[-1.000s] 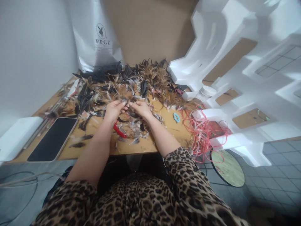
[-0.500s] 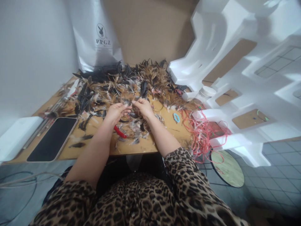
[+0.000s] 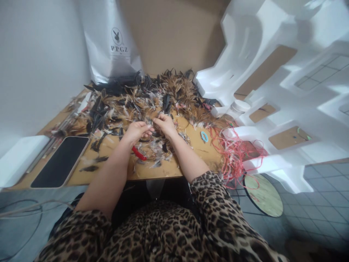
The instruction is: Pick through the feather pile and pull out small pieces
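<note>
Over the middle of the wooden table (image 3: pixel 174 168), my left hand (image 3: pixel 137 131) and my right hand (image 3: pixel 165 125) are close together, both with fingers closed in a pinch. A small dark, fluffy bit that looks like a feather (image 3: pixel 148 120) shows between the fingertips; its outline is blurred against the pile behind. Brown feathers (image 3: pixel 177 87) and black feathers (image 3: pixel 117 86) are heaped beyond my hands. Below them lie loose feather scraps (image 3: pixel 154 151), with a curved red piece (image 3: pixel 139 153) under my left wrist.
At left lie a phone (image 3: pixel 60 162) and a white box (image 3: pixel 21 158). To the right are a blue ring (image 3: pixel 204 136), tangled red strings (image 3: pixel 234 156), a white-lidded jar (image 3: pixel 240 106) and large white foam packing (image 3: pixel 275 83). A silver bag (image 3: pixel 114 54) stands at the back.
My left hand has turned slightly and its fingers are closer together, nearer my right fingertips. My right hand has barely moved. The things on the table lie as before.
</note>
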The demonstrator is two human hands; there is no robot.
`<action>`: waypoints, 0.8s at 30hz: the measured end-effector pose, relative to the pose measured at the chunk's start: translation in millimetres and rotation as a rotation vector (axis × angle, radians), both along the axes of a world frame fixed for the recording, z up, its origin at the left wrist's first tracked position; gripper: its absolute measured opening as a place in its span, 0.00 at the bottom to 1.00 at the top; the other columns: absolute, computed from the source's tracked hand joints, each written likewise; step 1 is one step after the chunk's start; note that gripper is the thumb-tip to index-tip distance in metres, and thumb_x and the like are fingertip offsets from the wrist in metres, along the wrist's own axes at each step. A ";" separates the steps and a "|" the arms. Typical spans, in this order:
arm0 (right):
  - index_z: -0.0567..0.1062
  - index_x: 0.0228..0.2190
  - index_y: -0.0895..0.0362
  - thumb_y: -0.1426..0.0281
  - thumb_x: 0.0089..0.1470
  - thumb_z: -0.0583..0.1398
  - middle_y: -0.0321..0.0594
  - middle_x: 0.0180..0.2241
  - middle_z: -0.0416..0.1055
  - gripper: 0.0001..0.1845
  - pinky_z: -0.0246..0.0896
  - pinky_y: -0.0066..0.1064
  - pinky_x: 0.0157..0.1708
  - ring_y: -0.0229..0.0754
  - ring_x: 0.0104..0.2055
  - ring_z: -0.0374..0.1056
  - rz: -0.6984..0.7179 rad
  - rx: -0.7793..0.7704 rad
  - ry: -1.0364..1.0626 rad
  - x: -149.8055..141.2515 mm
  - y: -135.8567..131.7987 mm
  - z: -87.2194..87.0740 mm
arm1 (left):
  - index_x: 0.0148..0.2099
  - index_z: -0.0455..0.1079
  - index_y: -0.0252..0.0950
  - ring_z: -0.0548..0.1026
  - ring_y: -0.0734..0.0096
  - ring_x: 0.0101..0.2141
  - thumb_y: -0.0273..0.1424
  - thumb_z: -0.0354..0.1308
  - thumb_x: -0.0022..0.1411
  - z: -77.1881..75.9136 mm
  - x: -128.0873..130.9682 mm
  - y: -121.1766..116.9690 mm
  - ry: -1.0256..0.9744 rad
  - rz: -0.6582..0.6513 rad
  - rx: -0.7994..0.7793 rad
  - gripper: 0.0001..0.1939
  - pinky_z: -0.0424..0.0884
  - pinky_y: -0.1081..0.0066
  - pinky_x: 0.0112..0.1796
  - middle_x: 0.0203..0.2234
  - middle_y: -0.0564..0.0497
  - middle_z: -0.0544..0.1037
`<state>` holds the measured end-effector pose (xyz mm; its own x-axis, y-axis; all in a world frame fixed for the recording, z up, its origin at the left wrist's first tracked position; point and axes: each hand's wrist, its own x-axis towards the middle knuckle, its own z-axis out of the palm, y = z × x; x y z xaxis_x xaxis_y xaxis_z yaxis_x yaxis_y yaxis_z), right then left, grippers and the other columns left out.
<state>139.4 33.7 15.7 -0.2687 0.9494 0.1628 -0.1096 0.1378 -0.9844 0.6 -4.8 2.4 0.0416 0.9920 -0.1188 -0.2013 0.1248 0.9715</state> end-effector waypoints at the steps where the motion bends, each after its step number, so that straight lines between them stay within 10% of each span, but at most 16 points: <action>1: 0.59 0.18 0.57 0.61 0.40 0.61 0.25 0.13 0.54 0.17 0.41 0.23 0.17 0.27 0.16 0.47 -0.004 -0.017 0.028 0.3 0.0 0.9 | 0.25 0.70 0.28 0.71 0.80 0.18 0.31 0.65 0.44 -0.1 -0.1 -0.1 0.001 -0.009 -0.002 0.10 0.64 0.82 0.19 0.23 0.44 0.77; 9: 0.64 0.24 0.57 0.61 0.39 0.63 0.26 0.15 0.55 0.16 0.41 0.22 0.17 0.27 0.17 0.48 -0.079 -0.058 0.315 8.8 8.4 8.9 | 0.29 0.70 0.27 0.73 0.80 0.21 0.26 0.62 0.49 -2.3 -4.4 3.6 -0.191 0.116 -0.058 0.06 0.64 0.83 0.20 0.26 0.43 0.78; 24: 0.68 0.24 0.59 0.61 0.37 0.64 0.28 0.16 0.62 0.16 0.46 0.22 0.19 0.27 0.18 0.53 0.066 -0.089 0.131 -3.9 -1.6 -2.5 | 0.29 0.71 0.27 0.72 0.81 0.21 0.26 0.62 0.49 1.3 -1.0 2.2 -0.247 0.051 -0.052 0.05 0.63 0.83 0.19 0.26 0.43 0.78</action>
<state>135.5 32.1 13.2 -0.3133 0.9425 0.1164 -0.2439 0.0386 -0.9690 -0.3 -2.6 3.7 0.0259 0.9864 -0.1623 -0.4395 0.1571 0.8844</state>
